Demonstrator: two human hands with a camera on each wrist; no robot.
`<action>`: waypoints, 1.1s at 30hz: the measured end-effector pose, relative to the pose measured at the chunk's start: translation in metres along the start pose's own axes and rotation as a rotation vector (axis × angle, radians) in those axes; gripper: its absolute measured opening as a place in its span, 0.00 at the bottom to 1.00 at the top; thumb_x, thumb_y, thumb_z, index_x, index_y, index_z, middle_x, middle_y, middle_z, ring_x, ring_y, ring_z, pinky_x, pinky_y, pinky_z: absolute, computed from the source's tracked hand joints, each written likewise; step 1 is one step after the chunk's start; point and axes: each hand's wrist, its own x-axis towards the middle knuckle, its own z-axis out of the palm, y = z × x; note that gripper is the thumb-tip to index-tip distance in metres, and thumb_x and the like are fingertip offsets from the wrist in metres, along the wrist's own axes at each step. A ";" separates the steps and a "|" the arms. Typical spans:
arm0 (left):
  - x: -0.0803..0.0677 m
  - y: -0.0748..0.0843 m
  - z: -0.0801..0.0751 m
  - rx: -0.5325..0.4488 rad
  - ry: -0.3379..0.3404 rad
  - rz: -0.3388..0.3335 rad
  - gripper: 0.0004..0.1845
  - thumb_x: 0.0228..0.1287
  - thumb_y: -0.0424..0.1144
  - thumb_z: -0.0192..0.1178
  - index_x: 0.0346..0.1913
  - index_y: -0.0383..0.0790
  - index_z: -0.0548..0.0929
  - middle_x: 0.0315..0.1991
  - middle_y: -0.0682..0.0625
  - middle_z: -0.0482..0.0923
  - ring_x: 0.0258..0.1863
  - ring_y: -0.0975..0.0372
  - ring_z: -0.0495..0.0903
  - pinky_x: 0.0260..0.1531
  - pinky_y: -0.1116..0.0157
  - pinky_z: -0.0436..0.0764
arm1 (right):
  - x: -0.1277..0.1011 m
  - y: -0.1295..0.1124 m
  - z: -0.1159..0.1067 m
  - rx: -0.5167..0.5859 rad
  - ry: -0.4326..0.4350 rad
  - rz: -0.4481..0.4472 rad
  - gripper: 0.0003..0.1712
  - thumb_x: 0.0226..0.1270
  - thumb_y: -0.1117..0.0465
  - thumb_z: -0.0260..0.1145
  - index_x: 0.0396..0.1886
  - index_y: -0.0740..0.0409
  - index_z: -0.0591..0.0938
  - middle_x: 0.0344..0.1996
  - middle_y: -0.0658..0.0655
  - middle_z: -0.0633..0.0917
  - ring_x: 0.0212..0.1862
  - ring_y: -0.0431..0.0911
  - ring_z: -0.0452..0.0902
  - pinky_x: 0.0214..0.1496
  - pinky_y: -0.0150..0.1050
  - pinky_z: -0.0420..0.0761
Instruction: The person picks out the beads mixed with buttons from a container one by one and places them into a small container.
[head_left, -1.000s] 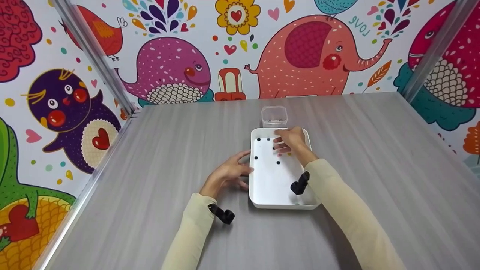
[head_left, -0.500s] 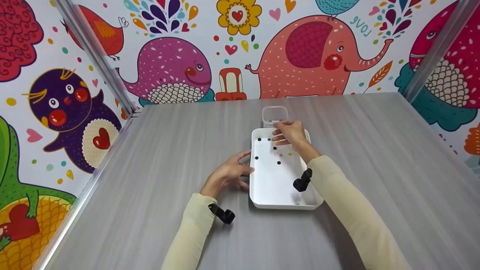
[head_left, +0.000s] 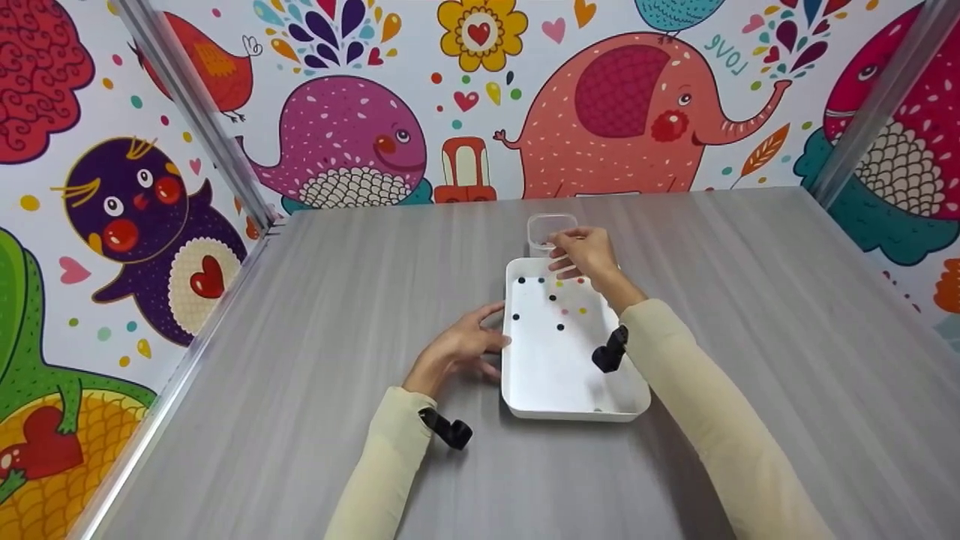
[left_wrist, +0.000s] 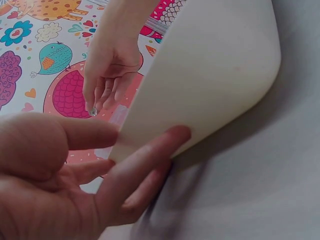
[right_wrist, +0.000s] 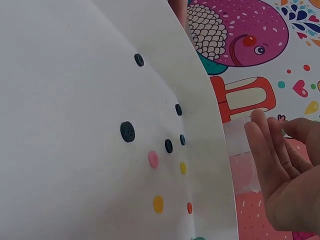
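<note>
The white tray (head_left: 551, 375) sits near the middle of the table (head_left: 300, 300), long side running front to back. The clear cup (head_left: 550, 227) stands just beyond the tray's far edge. The left hand (head_left: 457, 349) rests relaxed against the tray's left wall, fingers extended. The right hand (head_left: 581, 253) hovers over the cup, fingertips pinching a small button (left_wrist: 93, 111). Loose buttons (right_wrist: 127, 131) lie in the tray's far half: probably light, rigid, slippery; pinch each by the rim.
</note>
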 end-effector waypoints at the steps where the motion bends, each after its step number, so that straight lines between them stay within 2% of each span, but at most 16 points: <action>1: 0.000 0.000 0.000 -0.002 0.001 0.000 0.41 0.68 0.23 0.55 0.80 0.47 0.55 0.56 0.32 0.79 0.51 0.48 0.84 0.30 0.52 0.91 | 0.001 0.001 -0.001 -0.014 0.001 -0.005 0.20 0.74 0.56 0.62 0.56 0.65 0.80 0.30 0.53 0.86 0.25 0.39 0.86 0.30 0.35 0.90; 11: 0.000 -0.002 -0.001 0.017 0.001 -0.002 0.41 0.67 0.23 0.56 0.79 0.48 0.56 0.58 0.32 0.79 0.50 0.49 0.85 0.23 0.58 0.90 | 0.007 0.007 -0.005 0.000 0.037 -0.004 0.18 0.76 0.57 0.60 0.56 0.65 0.80 0.27 0.51 0.84 0.24 0.39 0.86 0.29 0.34 0.90; 14: 0.000 -0.002 -0.001 0.021 0.002 0.001 0.40 0.68 0.24 0.56 0.79 0.48 0.56 0.55 0.33 0.80 0.50 0.48 0.85 0.24 0.58 0.91 | 0.010 0.008 -0.007 -0.019 0.042 -0.007 0.18 0.76 0.57 0.60 0.56 0.65 0.80 0.30 0.54 0.85 0.24 0.40 0.86 0.28 0.34 0.90; 17: 0.001 0.000 -0.001 0.005 0.002 -0.007 0.40 0.68 0.24 0.56 0.79 0.49 0.56 0.52 0.34 0.80 0.49 0.49 0.85 0.27 0.55 0.91 | 0.012 0.008 -0.009 -0.052 0.038 -0.013 0.19 0.76 0.56 0.61 0.56 0.65 0.80 0.36 0.61 0.87 0.24 0.40 0.86 0.28 0.34 0.90; 21: 0.001 0.000 -0.002 -0.008 0.003 -0.012 0.40 0.68 0.24 0.56 0.79 0.49 0.56 0.54 0.34 0.80 0.48 0.50 0.85 0.28 0.53 0.91 | 0.014 0.008 -0.009 -0.086 0.047 -0.008 0.19 0.76 0.56 0.60 0.56 0.65 0.80 0.43 0.67 0.86 0.23 0.40 0.85 0.29 0.35 0.90; 28: 0.001 0.000 -0.001 0.006 0.005 -0.017 0.40 0.68 0.24 0.56 0.79 0.49 0.57 0.60 0.33 0.77 0.50 0.49 0.84 0.26 0.55 0.91 | 0.013 0.009 -0.008 -0.096 0.077 0.010 0.18 0.76 0.57 0.60 0.56 0.65 0.80 0.40 0.65 0.86 0.22 0.40 0.84 0.30 0.37 0.90; 33: 0.001 -0.001 0.000 0.006 0.001 -0.013 0.40 0.68 0.24 0.56 0.79 0.49 0.57 0.61 0.33 0.77 0.50 0.49 0.84 0.24 0.57 0.90 | 0.013 0.012 -0.008 -0.092 0.091 0.011 0.16 0.76 0.58 0.60 0.55 0.64 0.81 0.31 0.56 0.85 0.21 0.39 0.84 0.25 0.34 0.88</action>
